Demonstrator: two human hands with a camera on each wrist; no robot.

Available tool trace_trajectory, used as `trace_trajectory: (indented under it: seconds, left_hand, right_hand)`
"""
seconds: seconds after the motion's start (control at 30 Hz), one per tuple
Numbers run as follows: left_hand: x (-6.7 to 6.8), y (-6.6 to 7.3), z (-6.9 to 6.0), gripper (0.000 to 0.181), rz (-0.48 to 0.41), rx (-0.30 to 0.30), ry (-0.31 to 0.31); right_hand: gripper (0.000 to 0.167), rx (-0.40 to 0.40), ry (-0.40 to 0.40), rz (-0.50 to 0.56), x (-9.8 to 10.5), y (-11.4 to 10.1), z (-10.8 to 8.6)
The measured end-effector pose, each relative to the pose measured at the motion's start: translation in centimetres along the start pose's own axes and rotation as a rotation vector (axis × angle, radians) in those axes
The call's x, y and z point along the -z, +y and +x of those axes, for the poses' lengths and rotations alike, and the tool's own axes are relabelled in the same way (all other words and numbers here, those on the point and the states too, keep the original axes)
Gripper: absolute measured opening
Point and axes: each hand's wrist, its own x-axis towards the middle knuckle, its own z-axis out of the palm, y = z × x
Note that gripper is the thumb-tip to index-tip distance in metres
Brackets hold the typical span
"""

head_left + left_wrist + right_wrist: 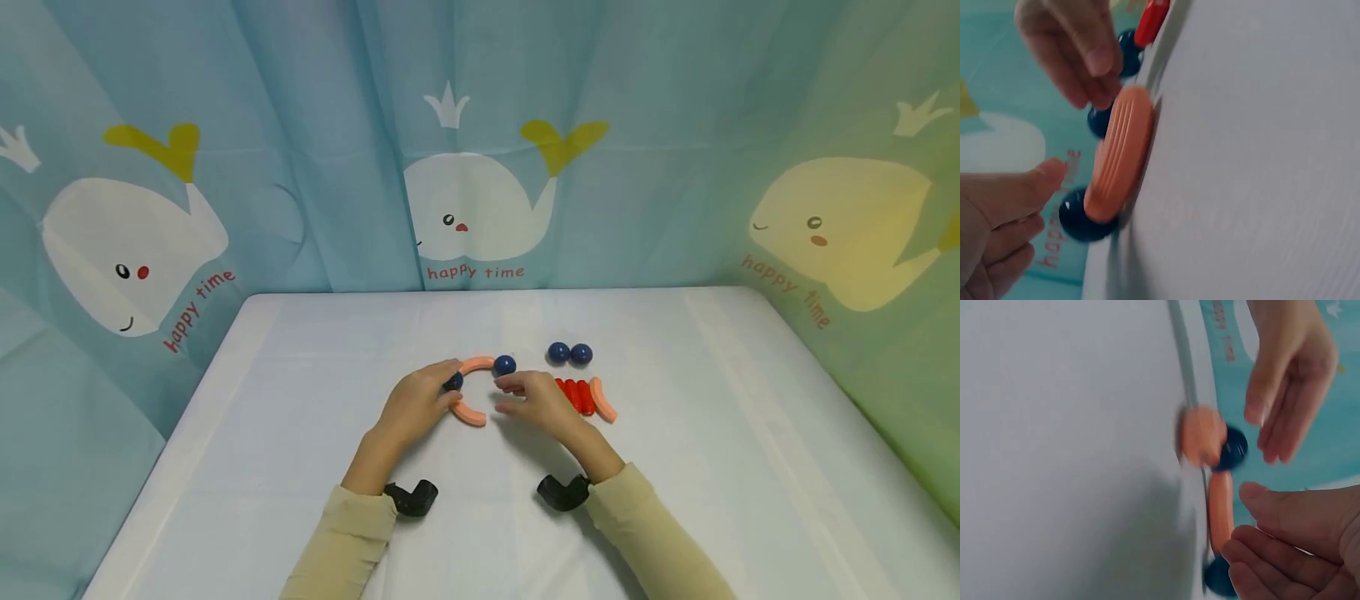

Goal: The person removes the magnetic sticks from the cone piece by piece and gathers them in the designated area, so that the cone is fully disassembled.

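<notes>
A: How are your hands?
B: Your left hand (415,408), fingers relaxed, grips nothing; it's just beside the left navy ball (453,382). Your right hand (542,403) has thumb and fingers parted, also holding nothing.
A: What's between them?
B: An open curve. The left navy ball sits where the upper curved orange rod (477,364) and lower curved orange rod (469,415) come together. The far navy ball (505,365) is at the upper rod's right end, just beyond your right fingertips. Lower rod's right end is free.
A: Right of that?
B: Red pieces (573,395), partly hidden by your right hand, then a third curved orange rod (602,401). Beyond them, a navy ball pair (581,355). All on the white table (720,467).
</notes>
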Motion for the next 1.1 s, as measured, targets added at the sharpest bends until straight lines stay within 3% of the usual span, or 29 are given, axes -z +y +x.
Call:
trace_trajectory:
  seconds: [0.17, 0.47, 0.67, 0.93, 1.1]
  left_hand:
    - [0.2, -1.1, 0.1, 0.057, -0.058, 0.133, -0.044]
    - [-1.1, -2.0, 0.1, 0.046, -0.305, 0.145, 0.006]
    - [-1.6, -2.1, 0.1, 0.035, -0.261, 0.154, 0.032]
    - [-1.9, -1.5, 0.1, 0.034, -0.177, 0.133, 0.054]
    - [-2.0, -0.9, 0.1, 0.033, -0.138, 0.117, 0.078]
  right_hand:
    - [0.034, 0.052, -0.074, -0.035, -1.5, -1.0, 0.1]
    - [0.025, 0.101, -0.074, -0.038, -2.7, -1.7, 0.2]
    - [0.017, 0.142, -0.032, -0.06, -3.1, -1.6, 0.2]
    - [0.012, 0.167, 0.003, -0.103, -3.4, -1.5, 0.0]
    - [0.012, 0.109, -0.021, -0.081, -3.3, -1.8, -0.8]
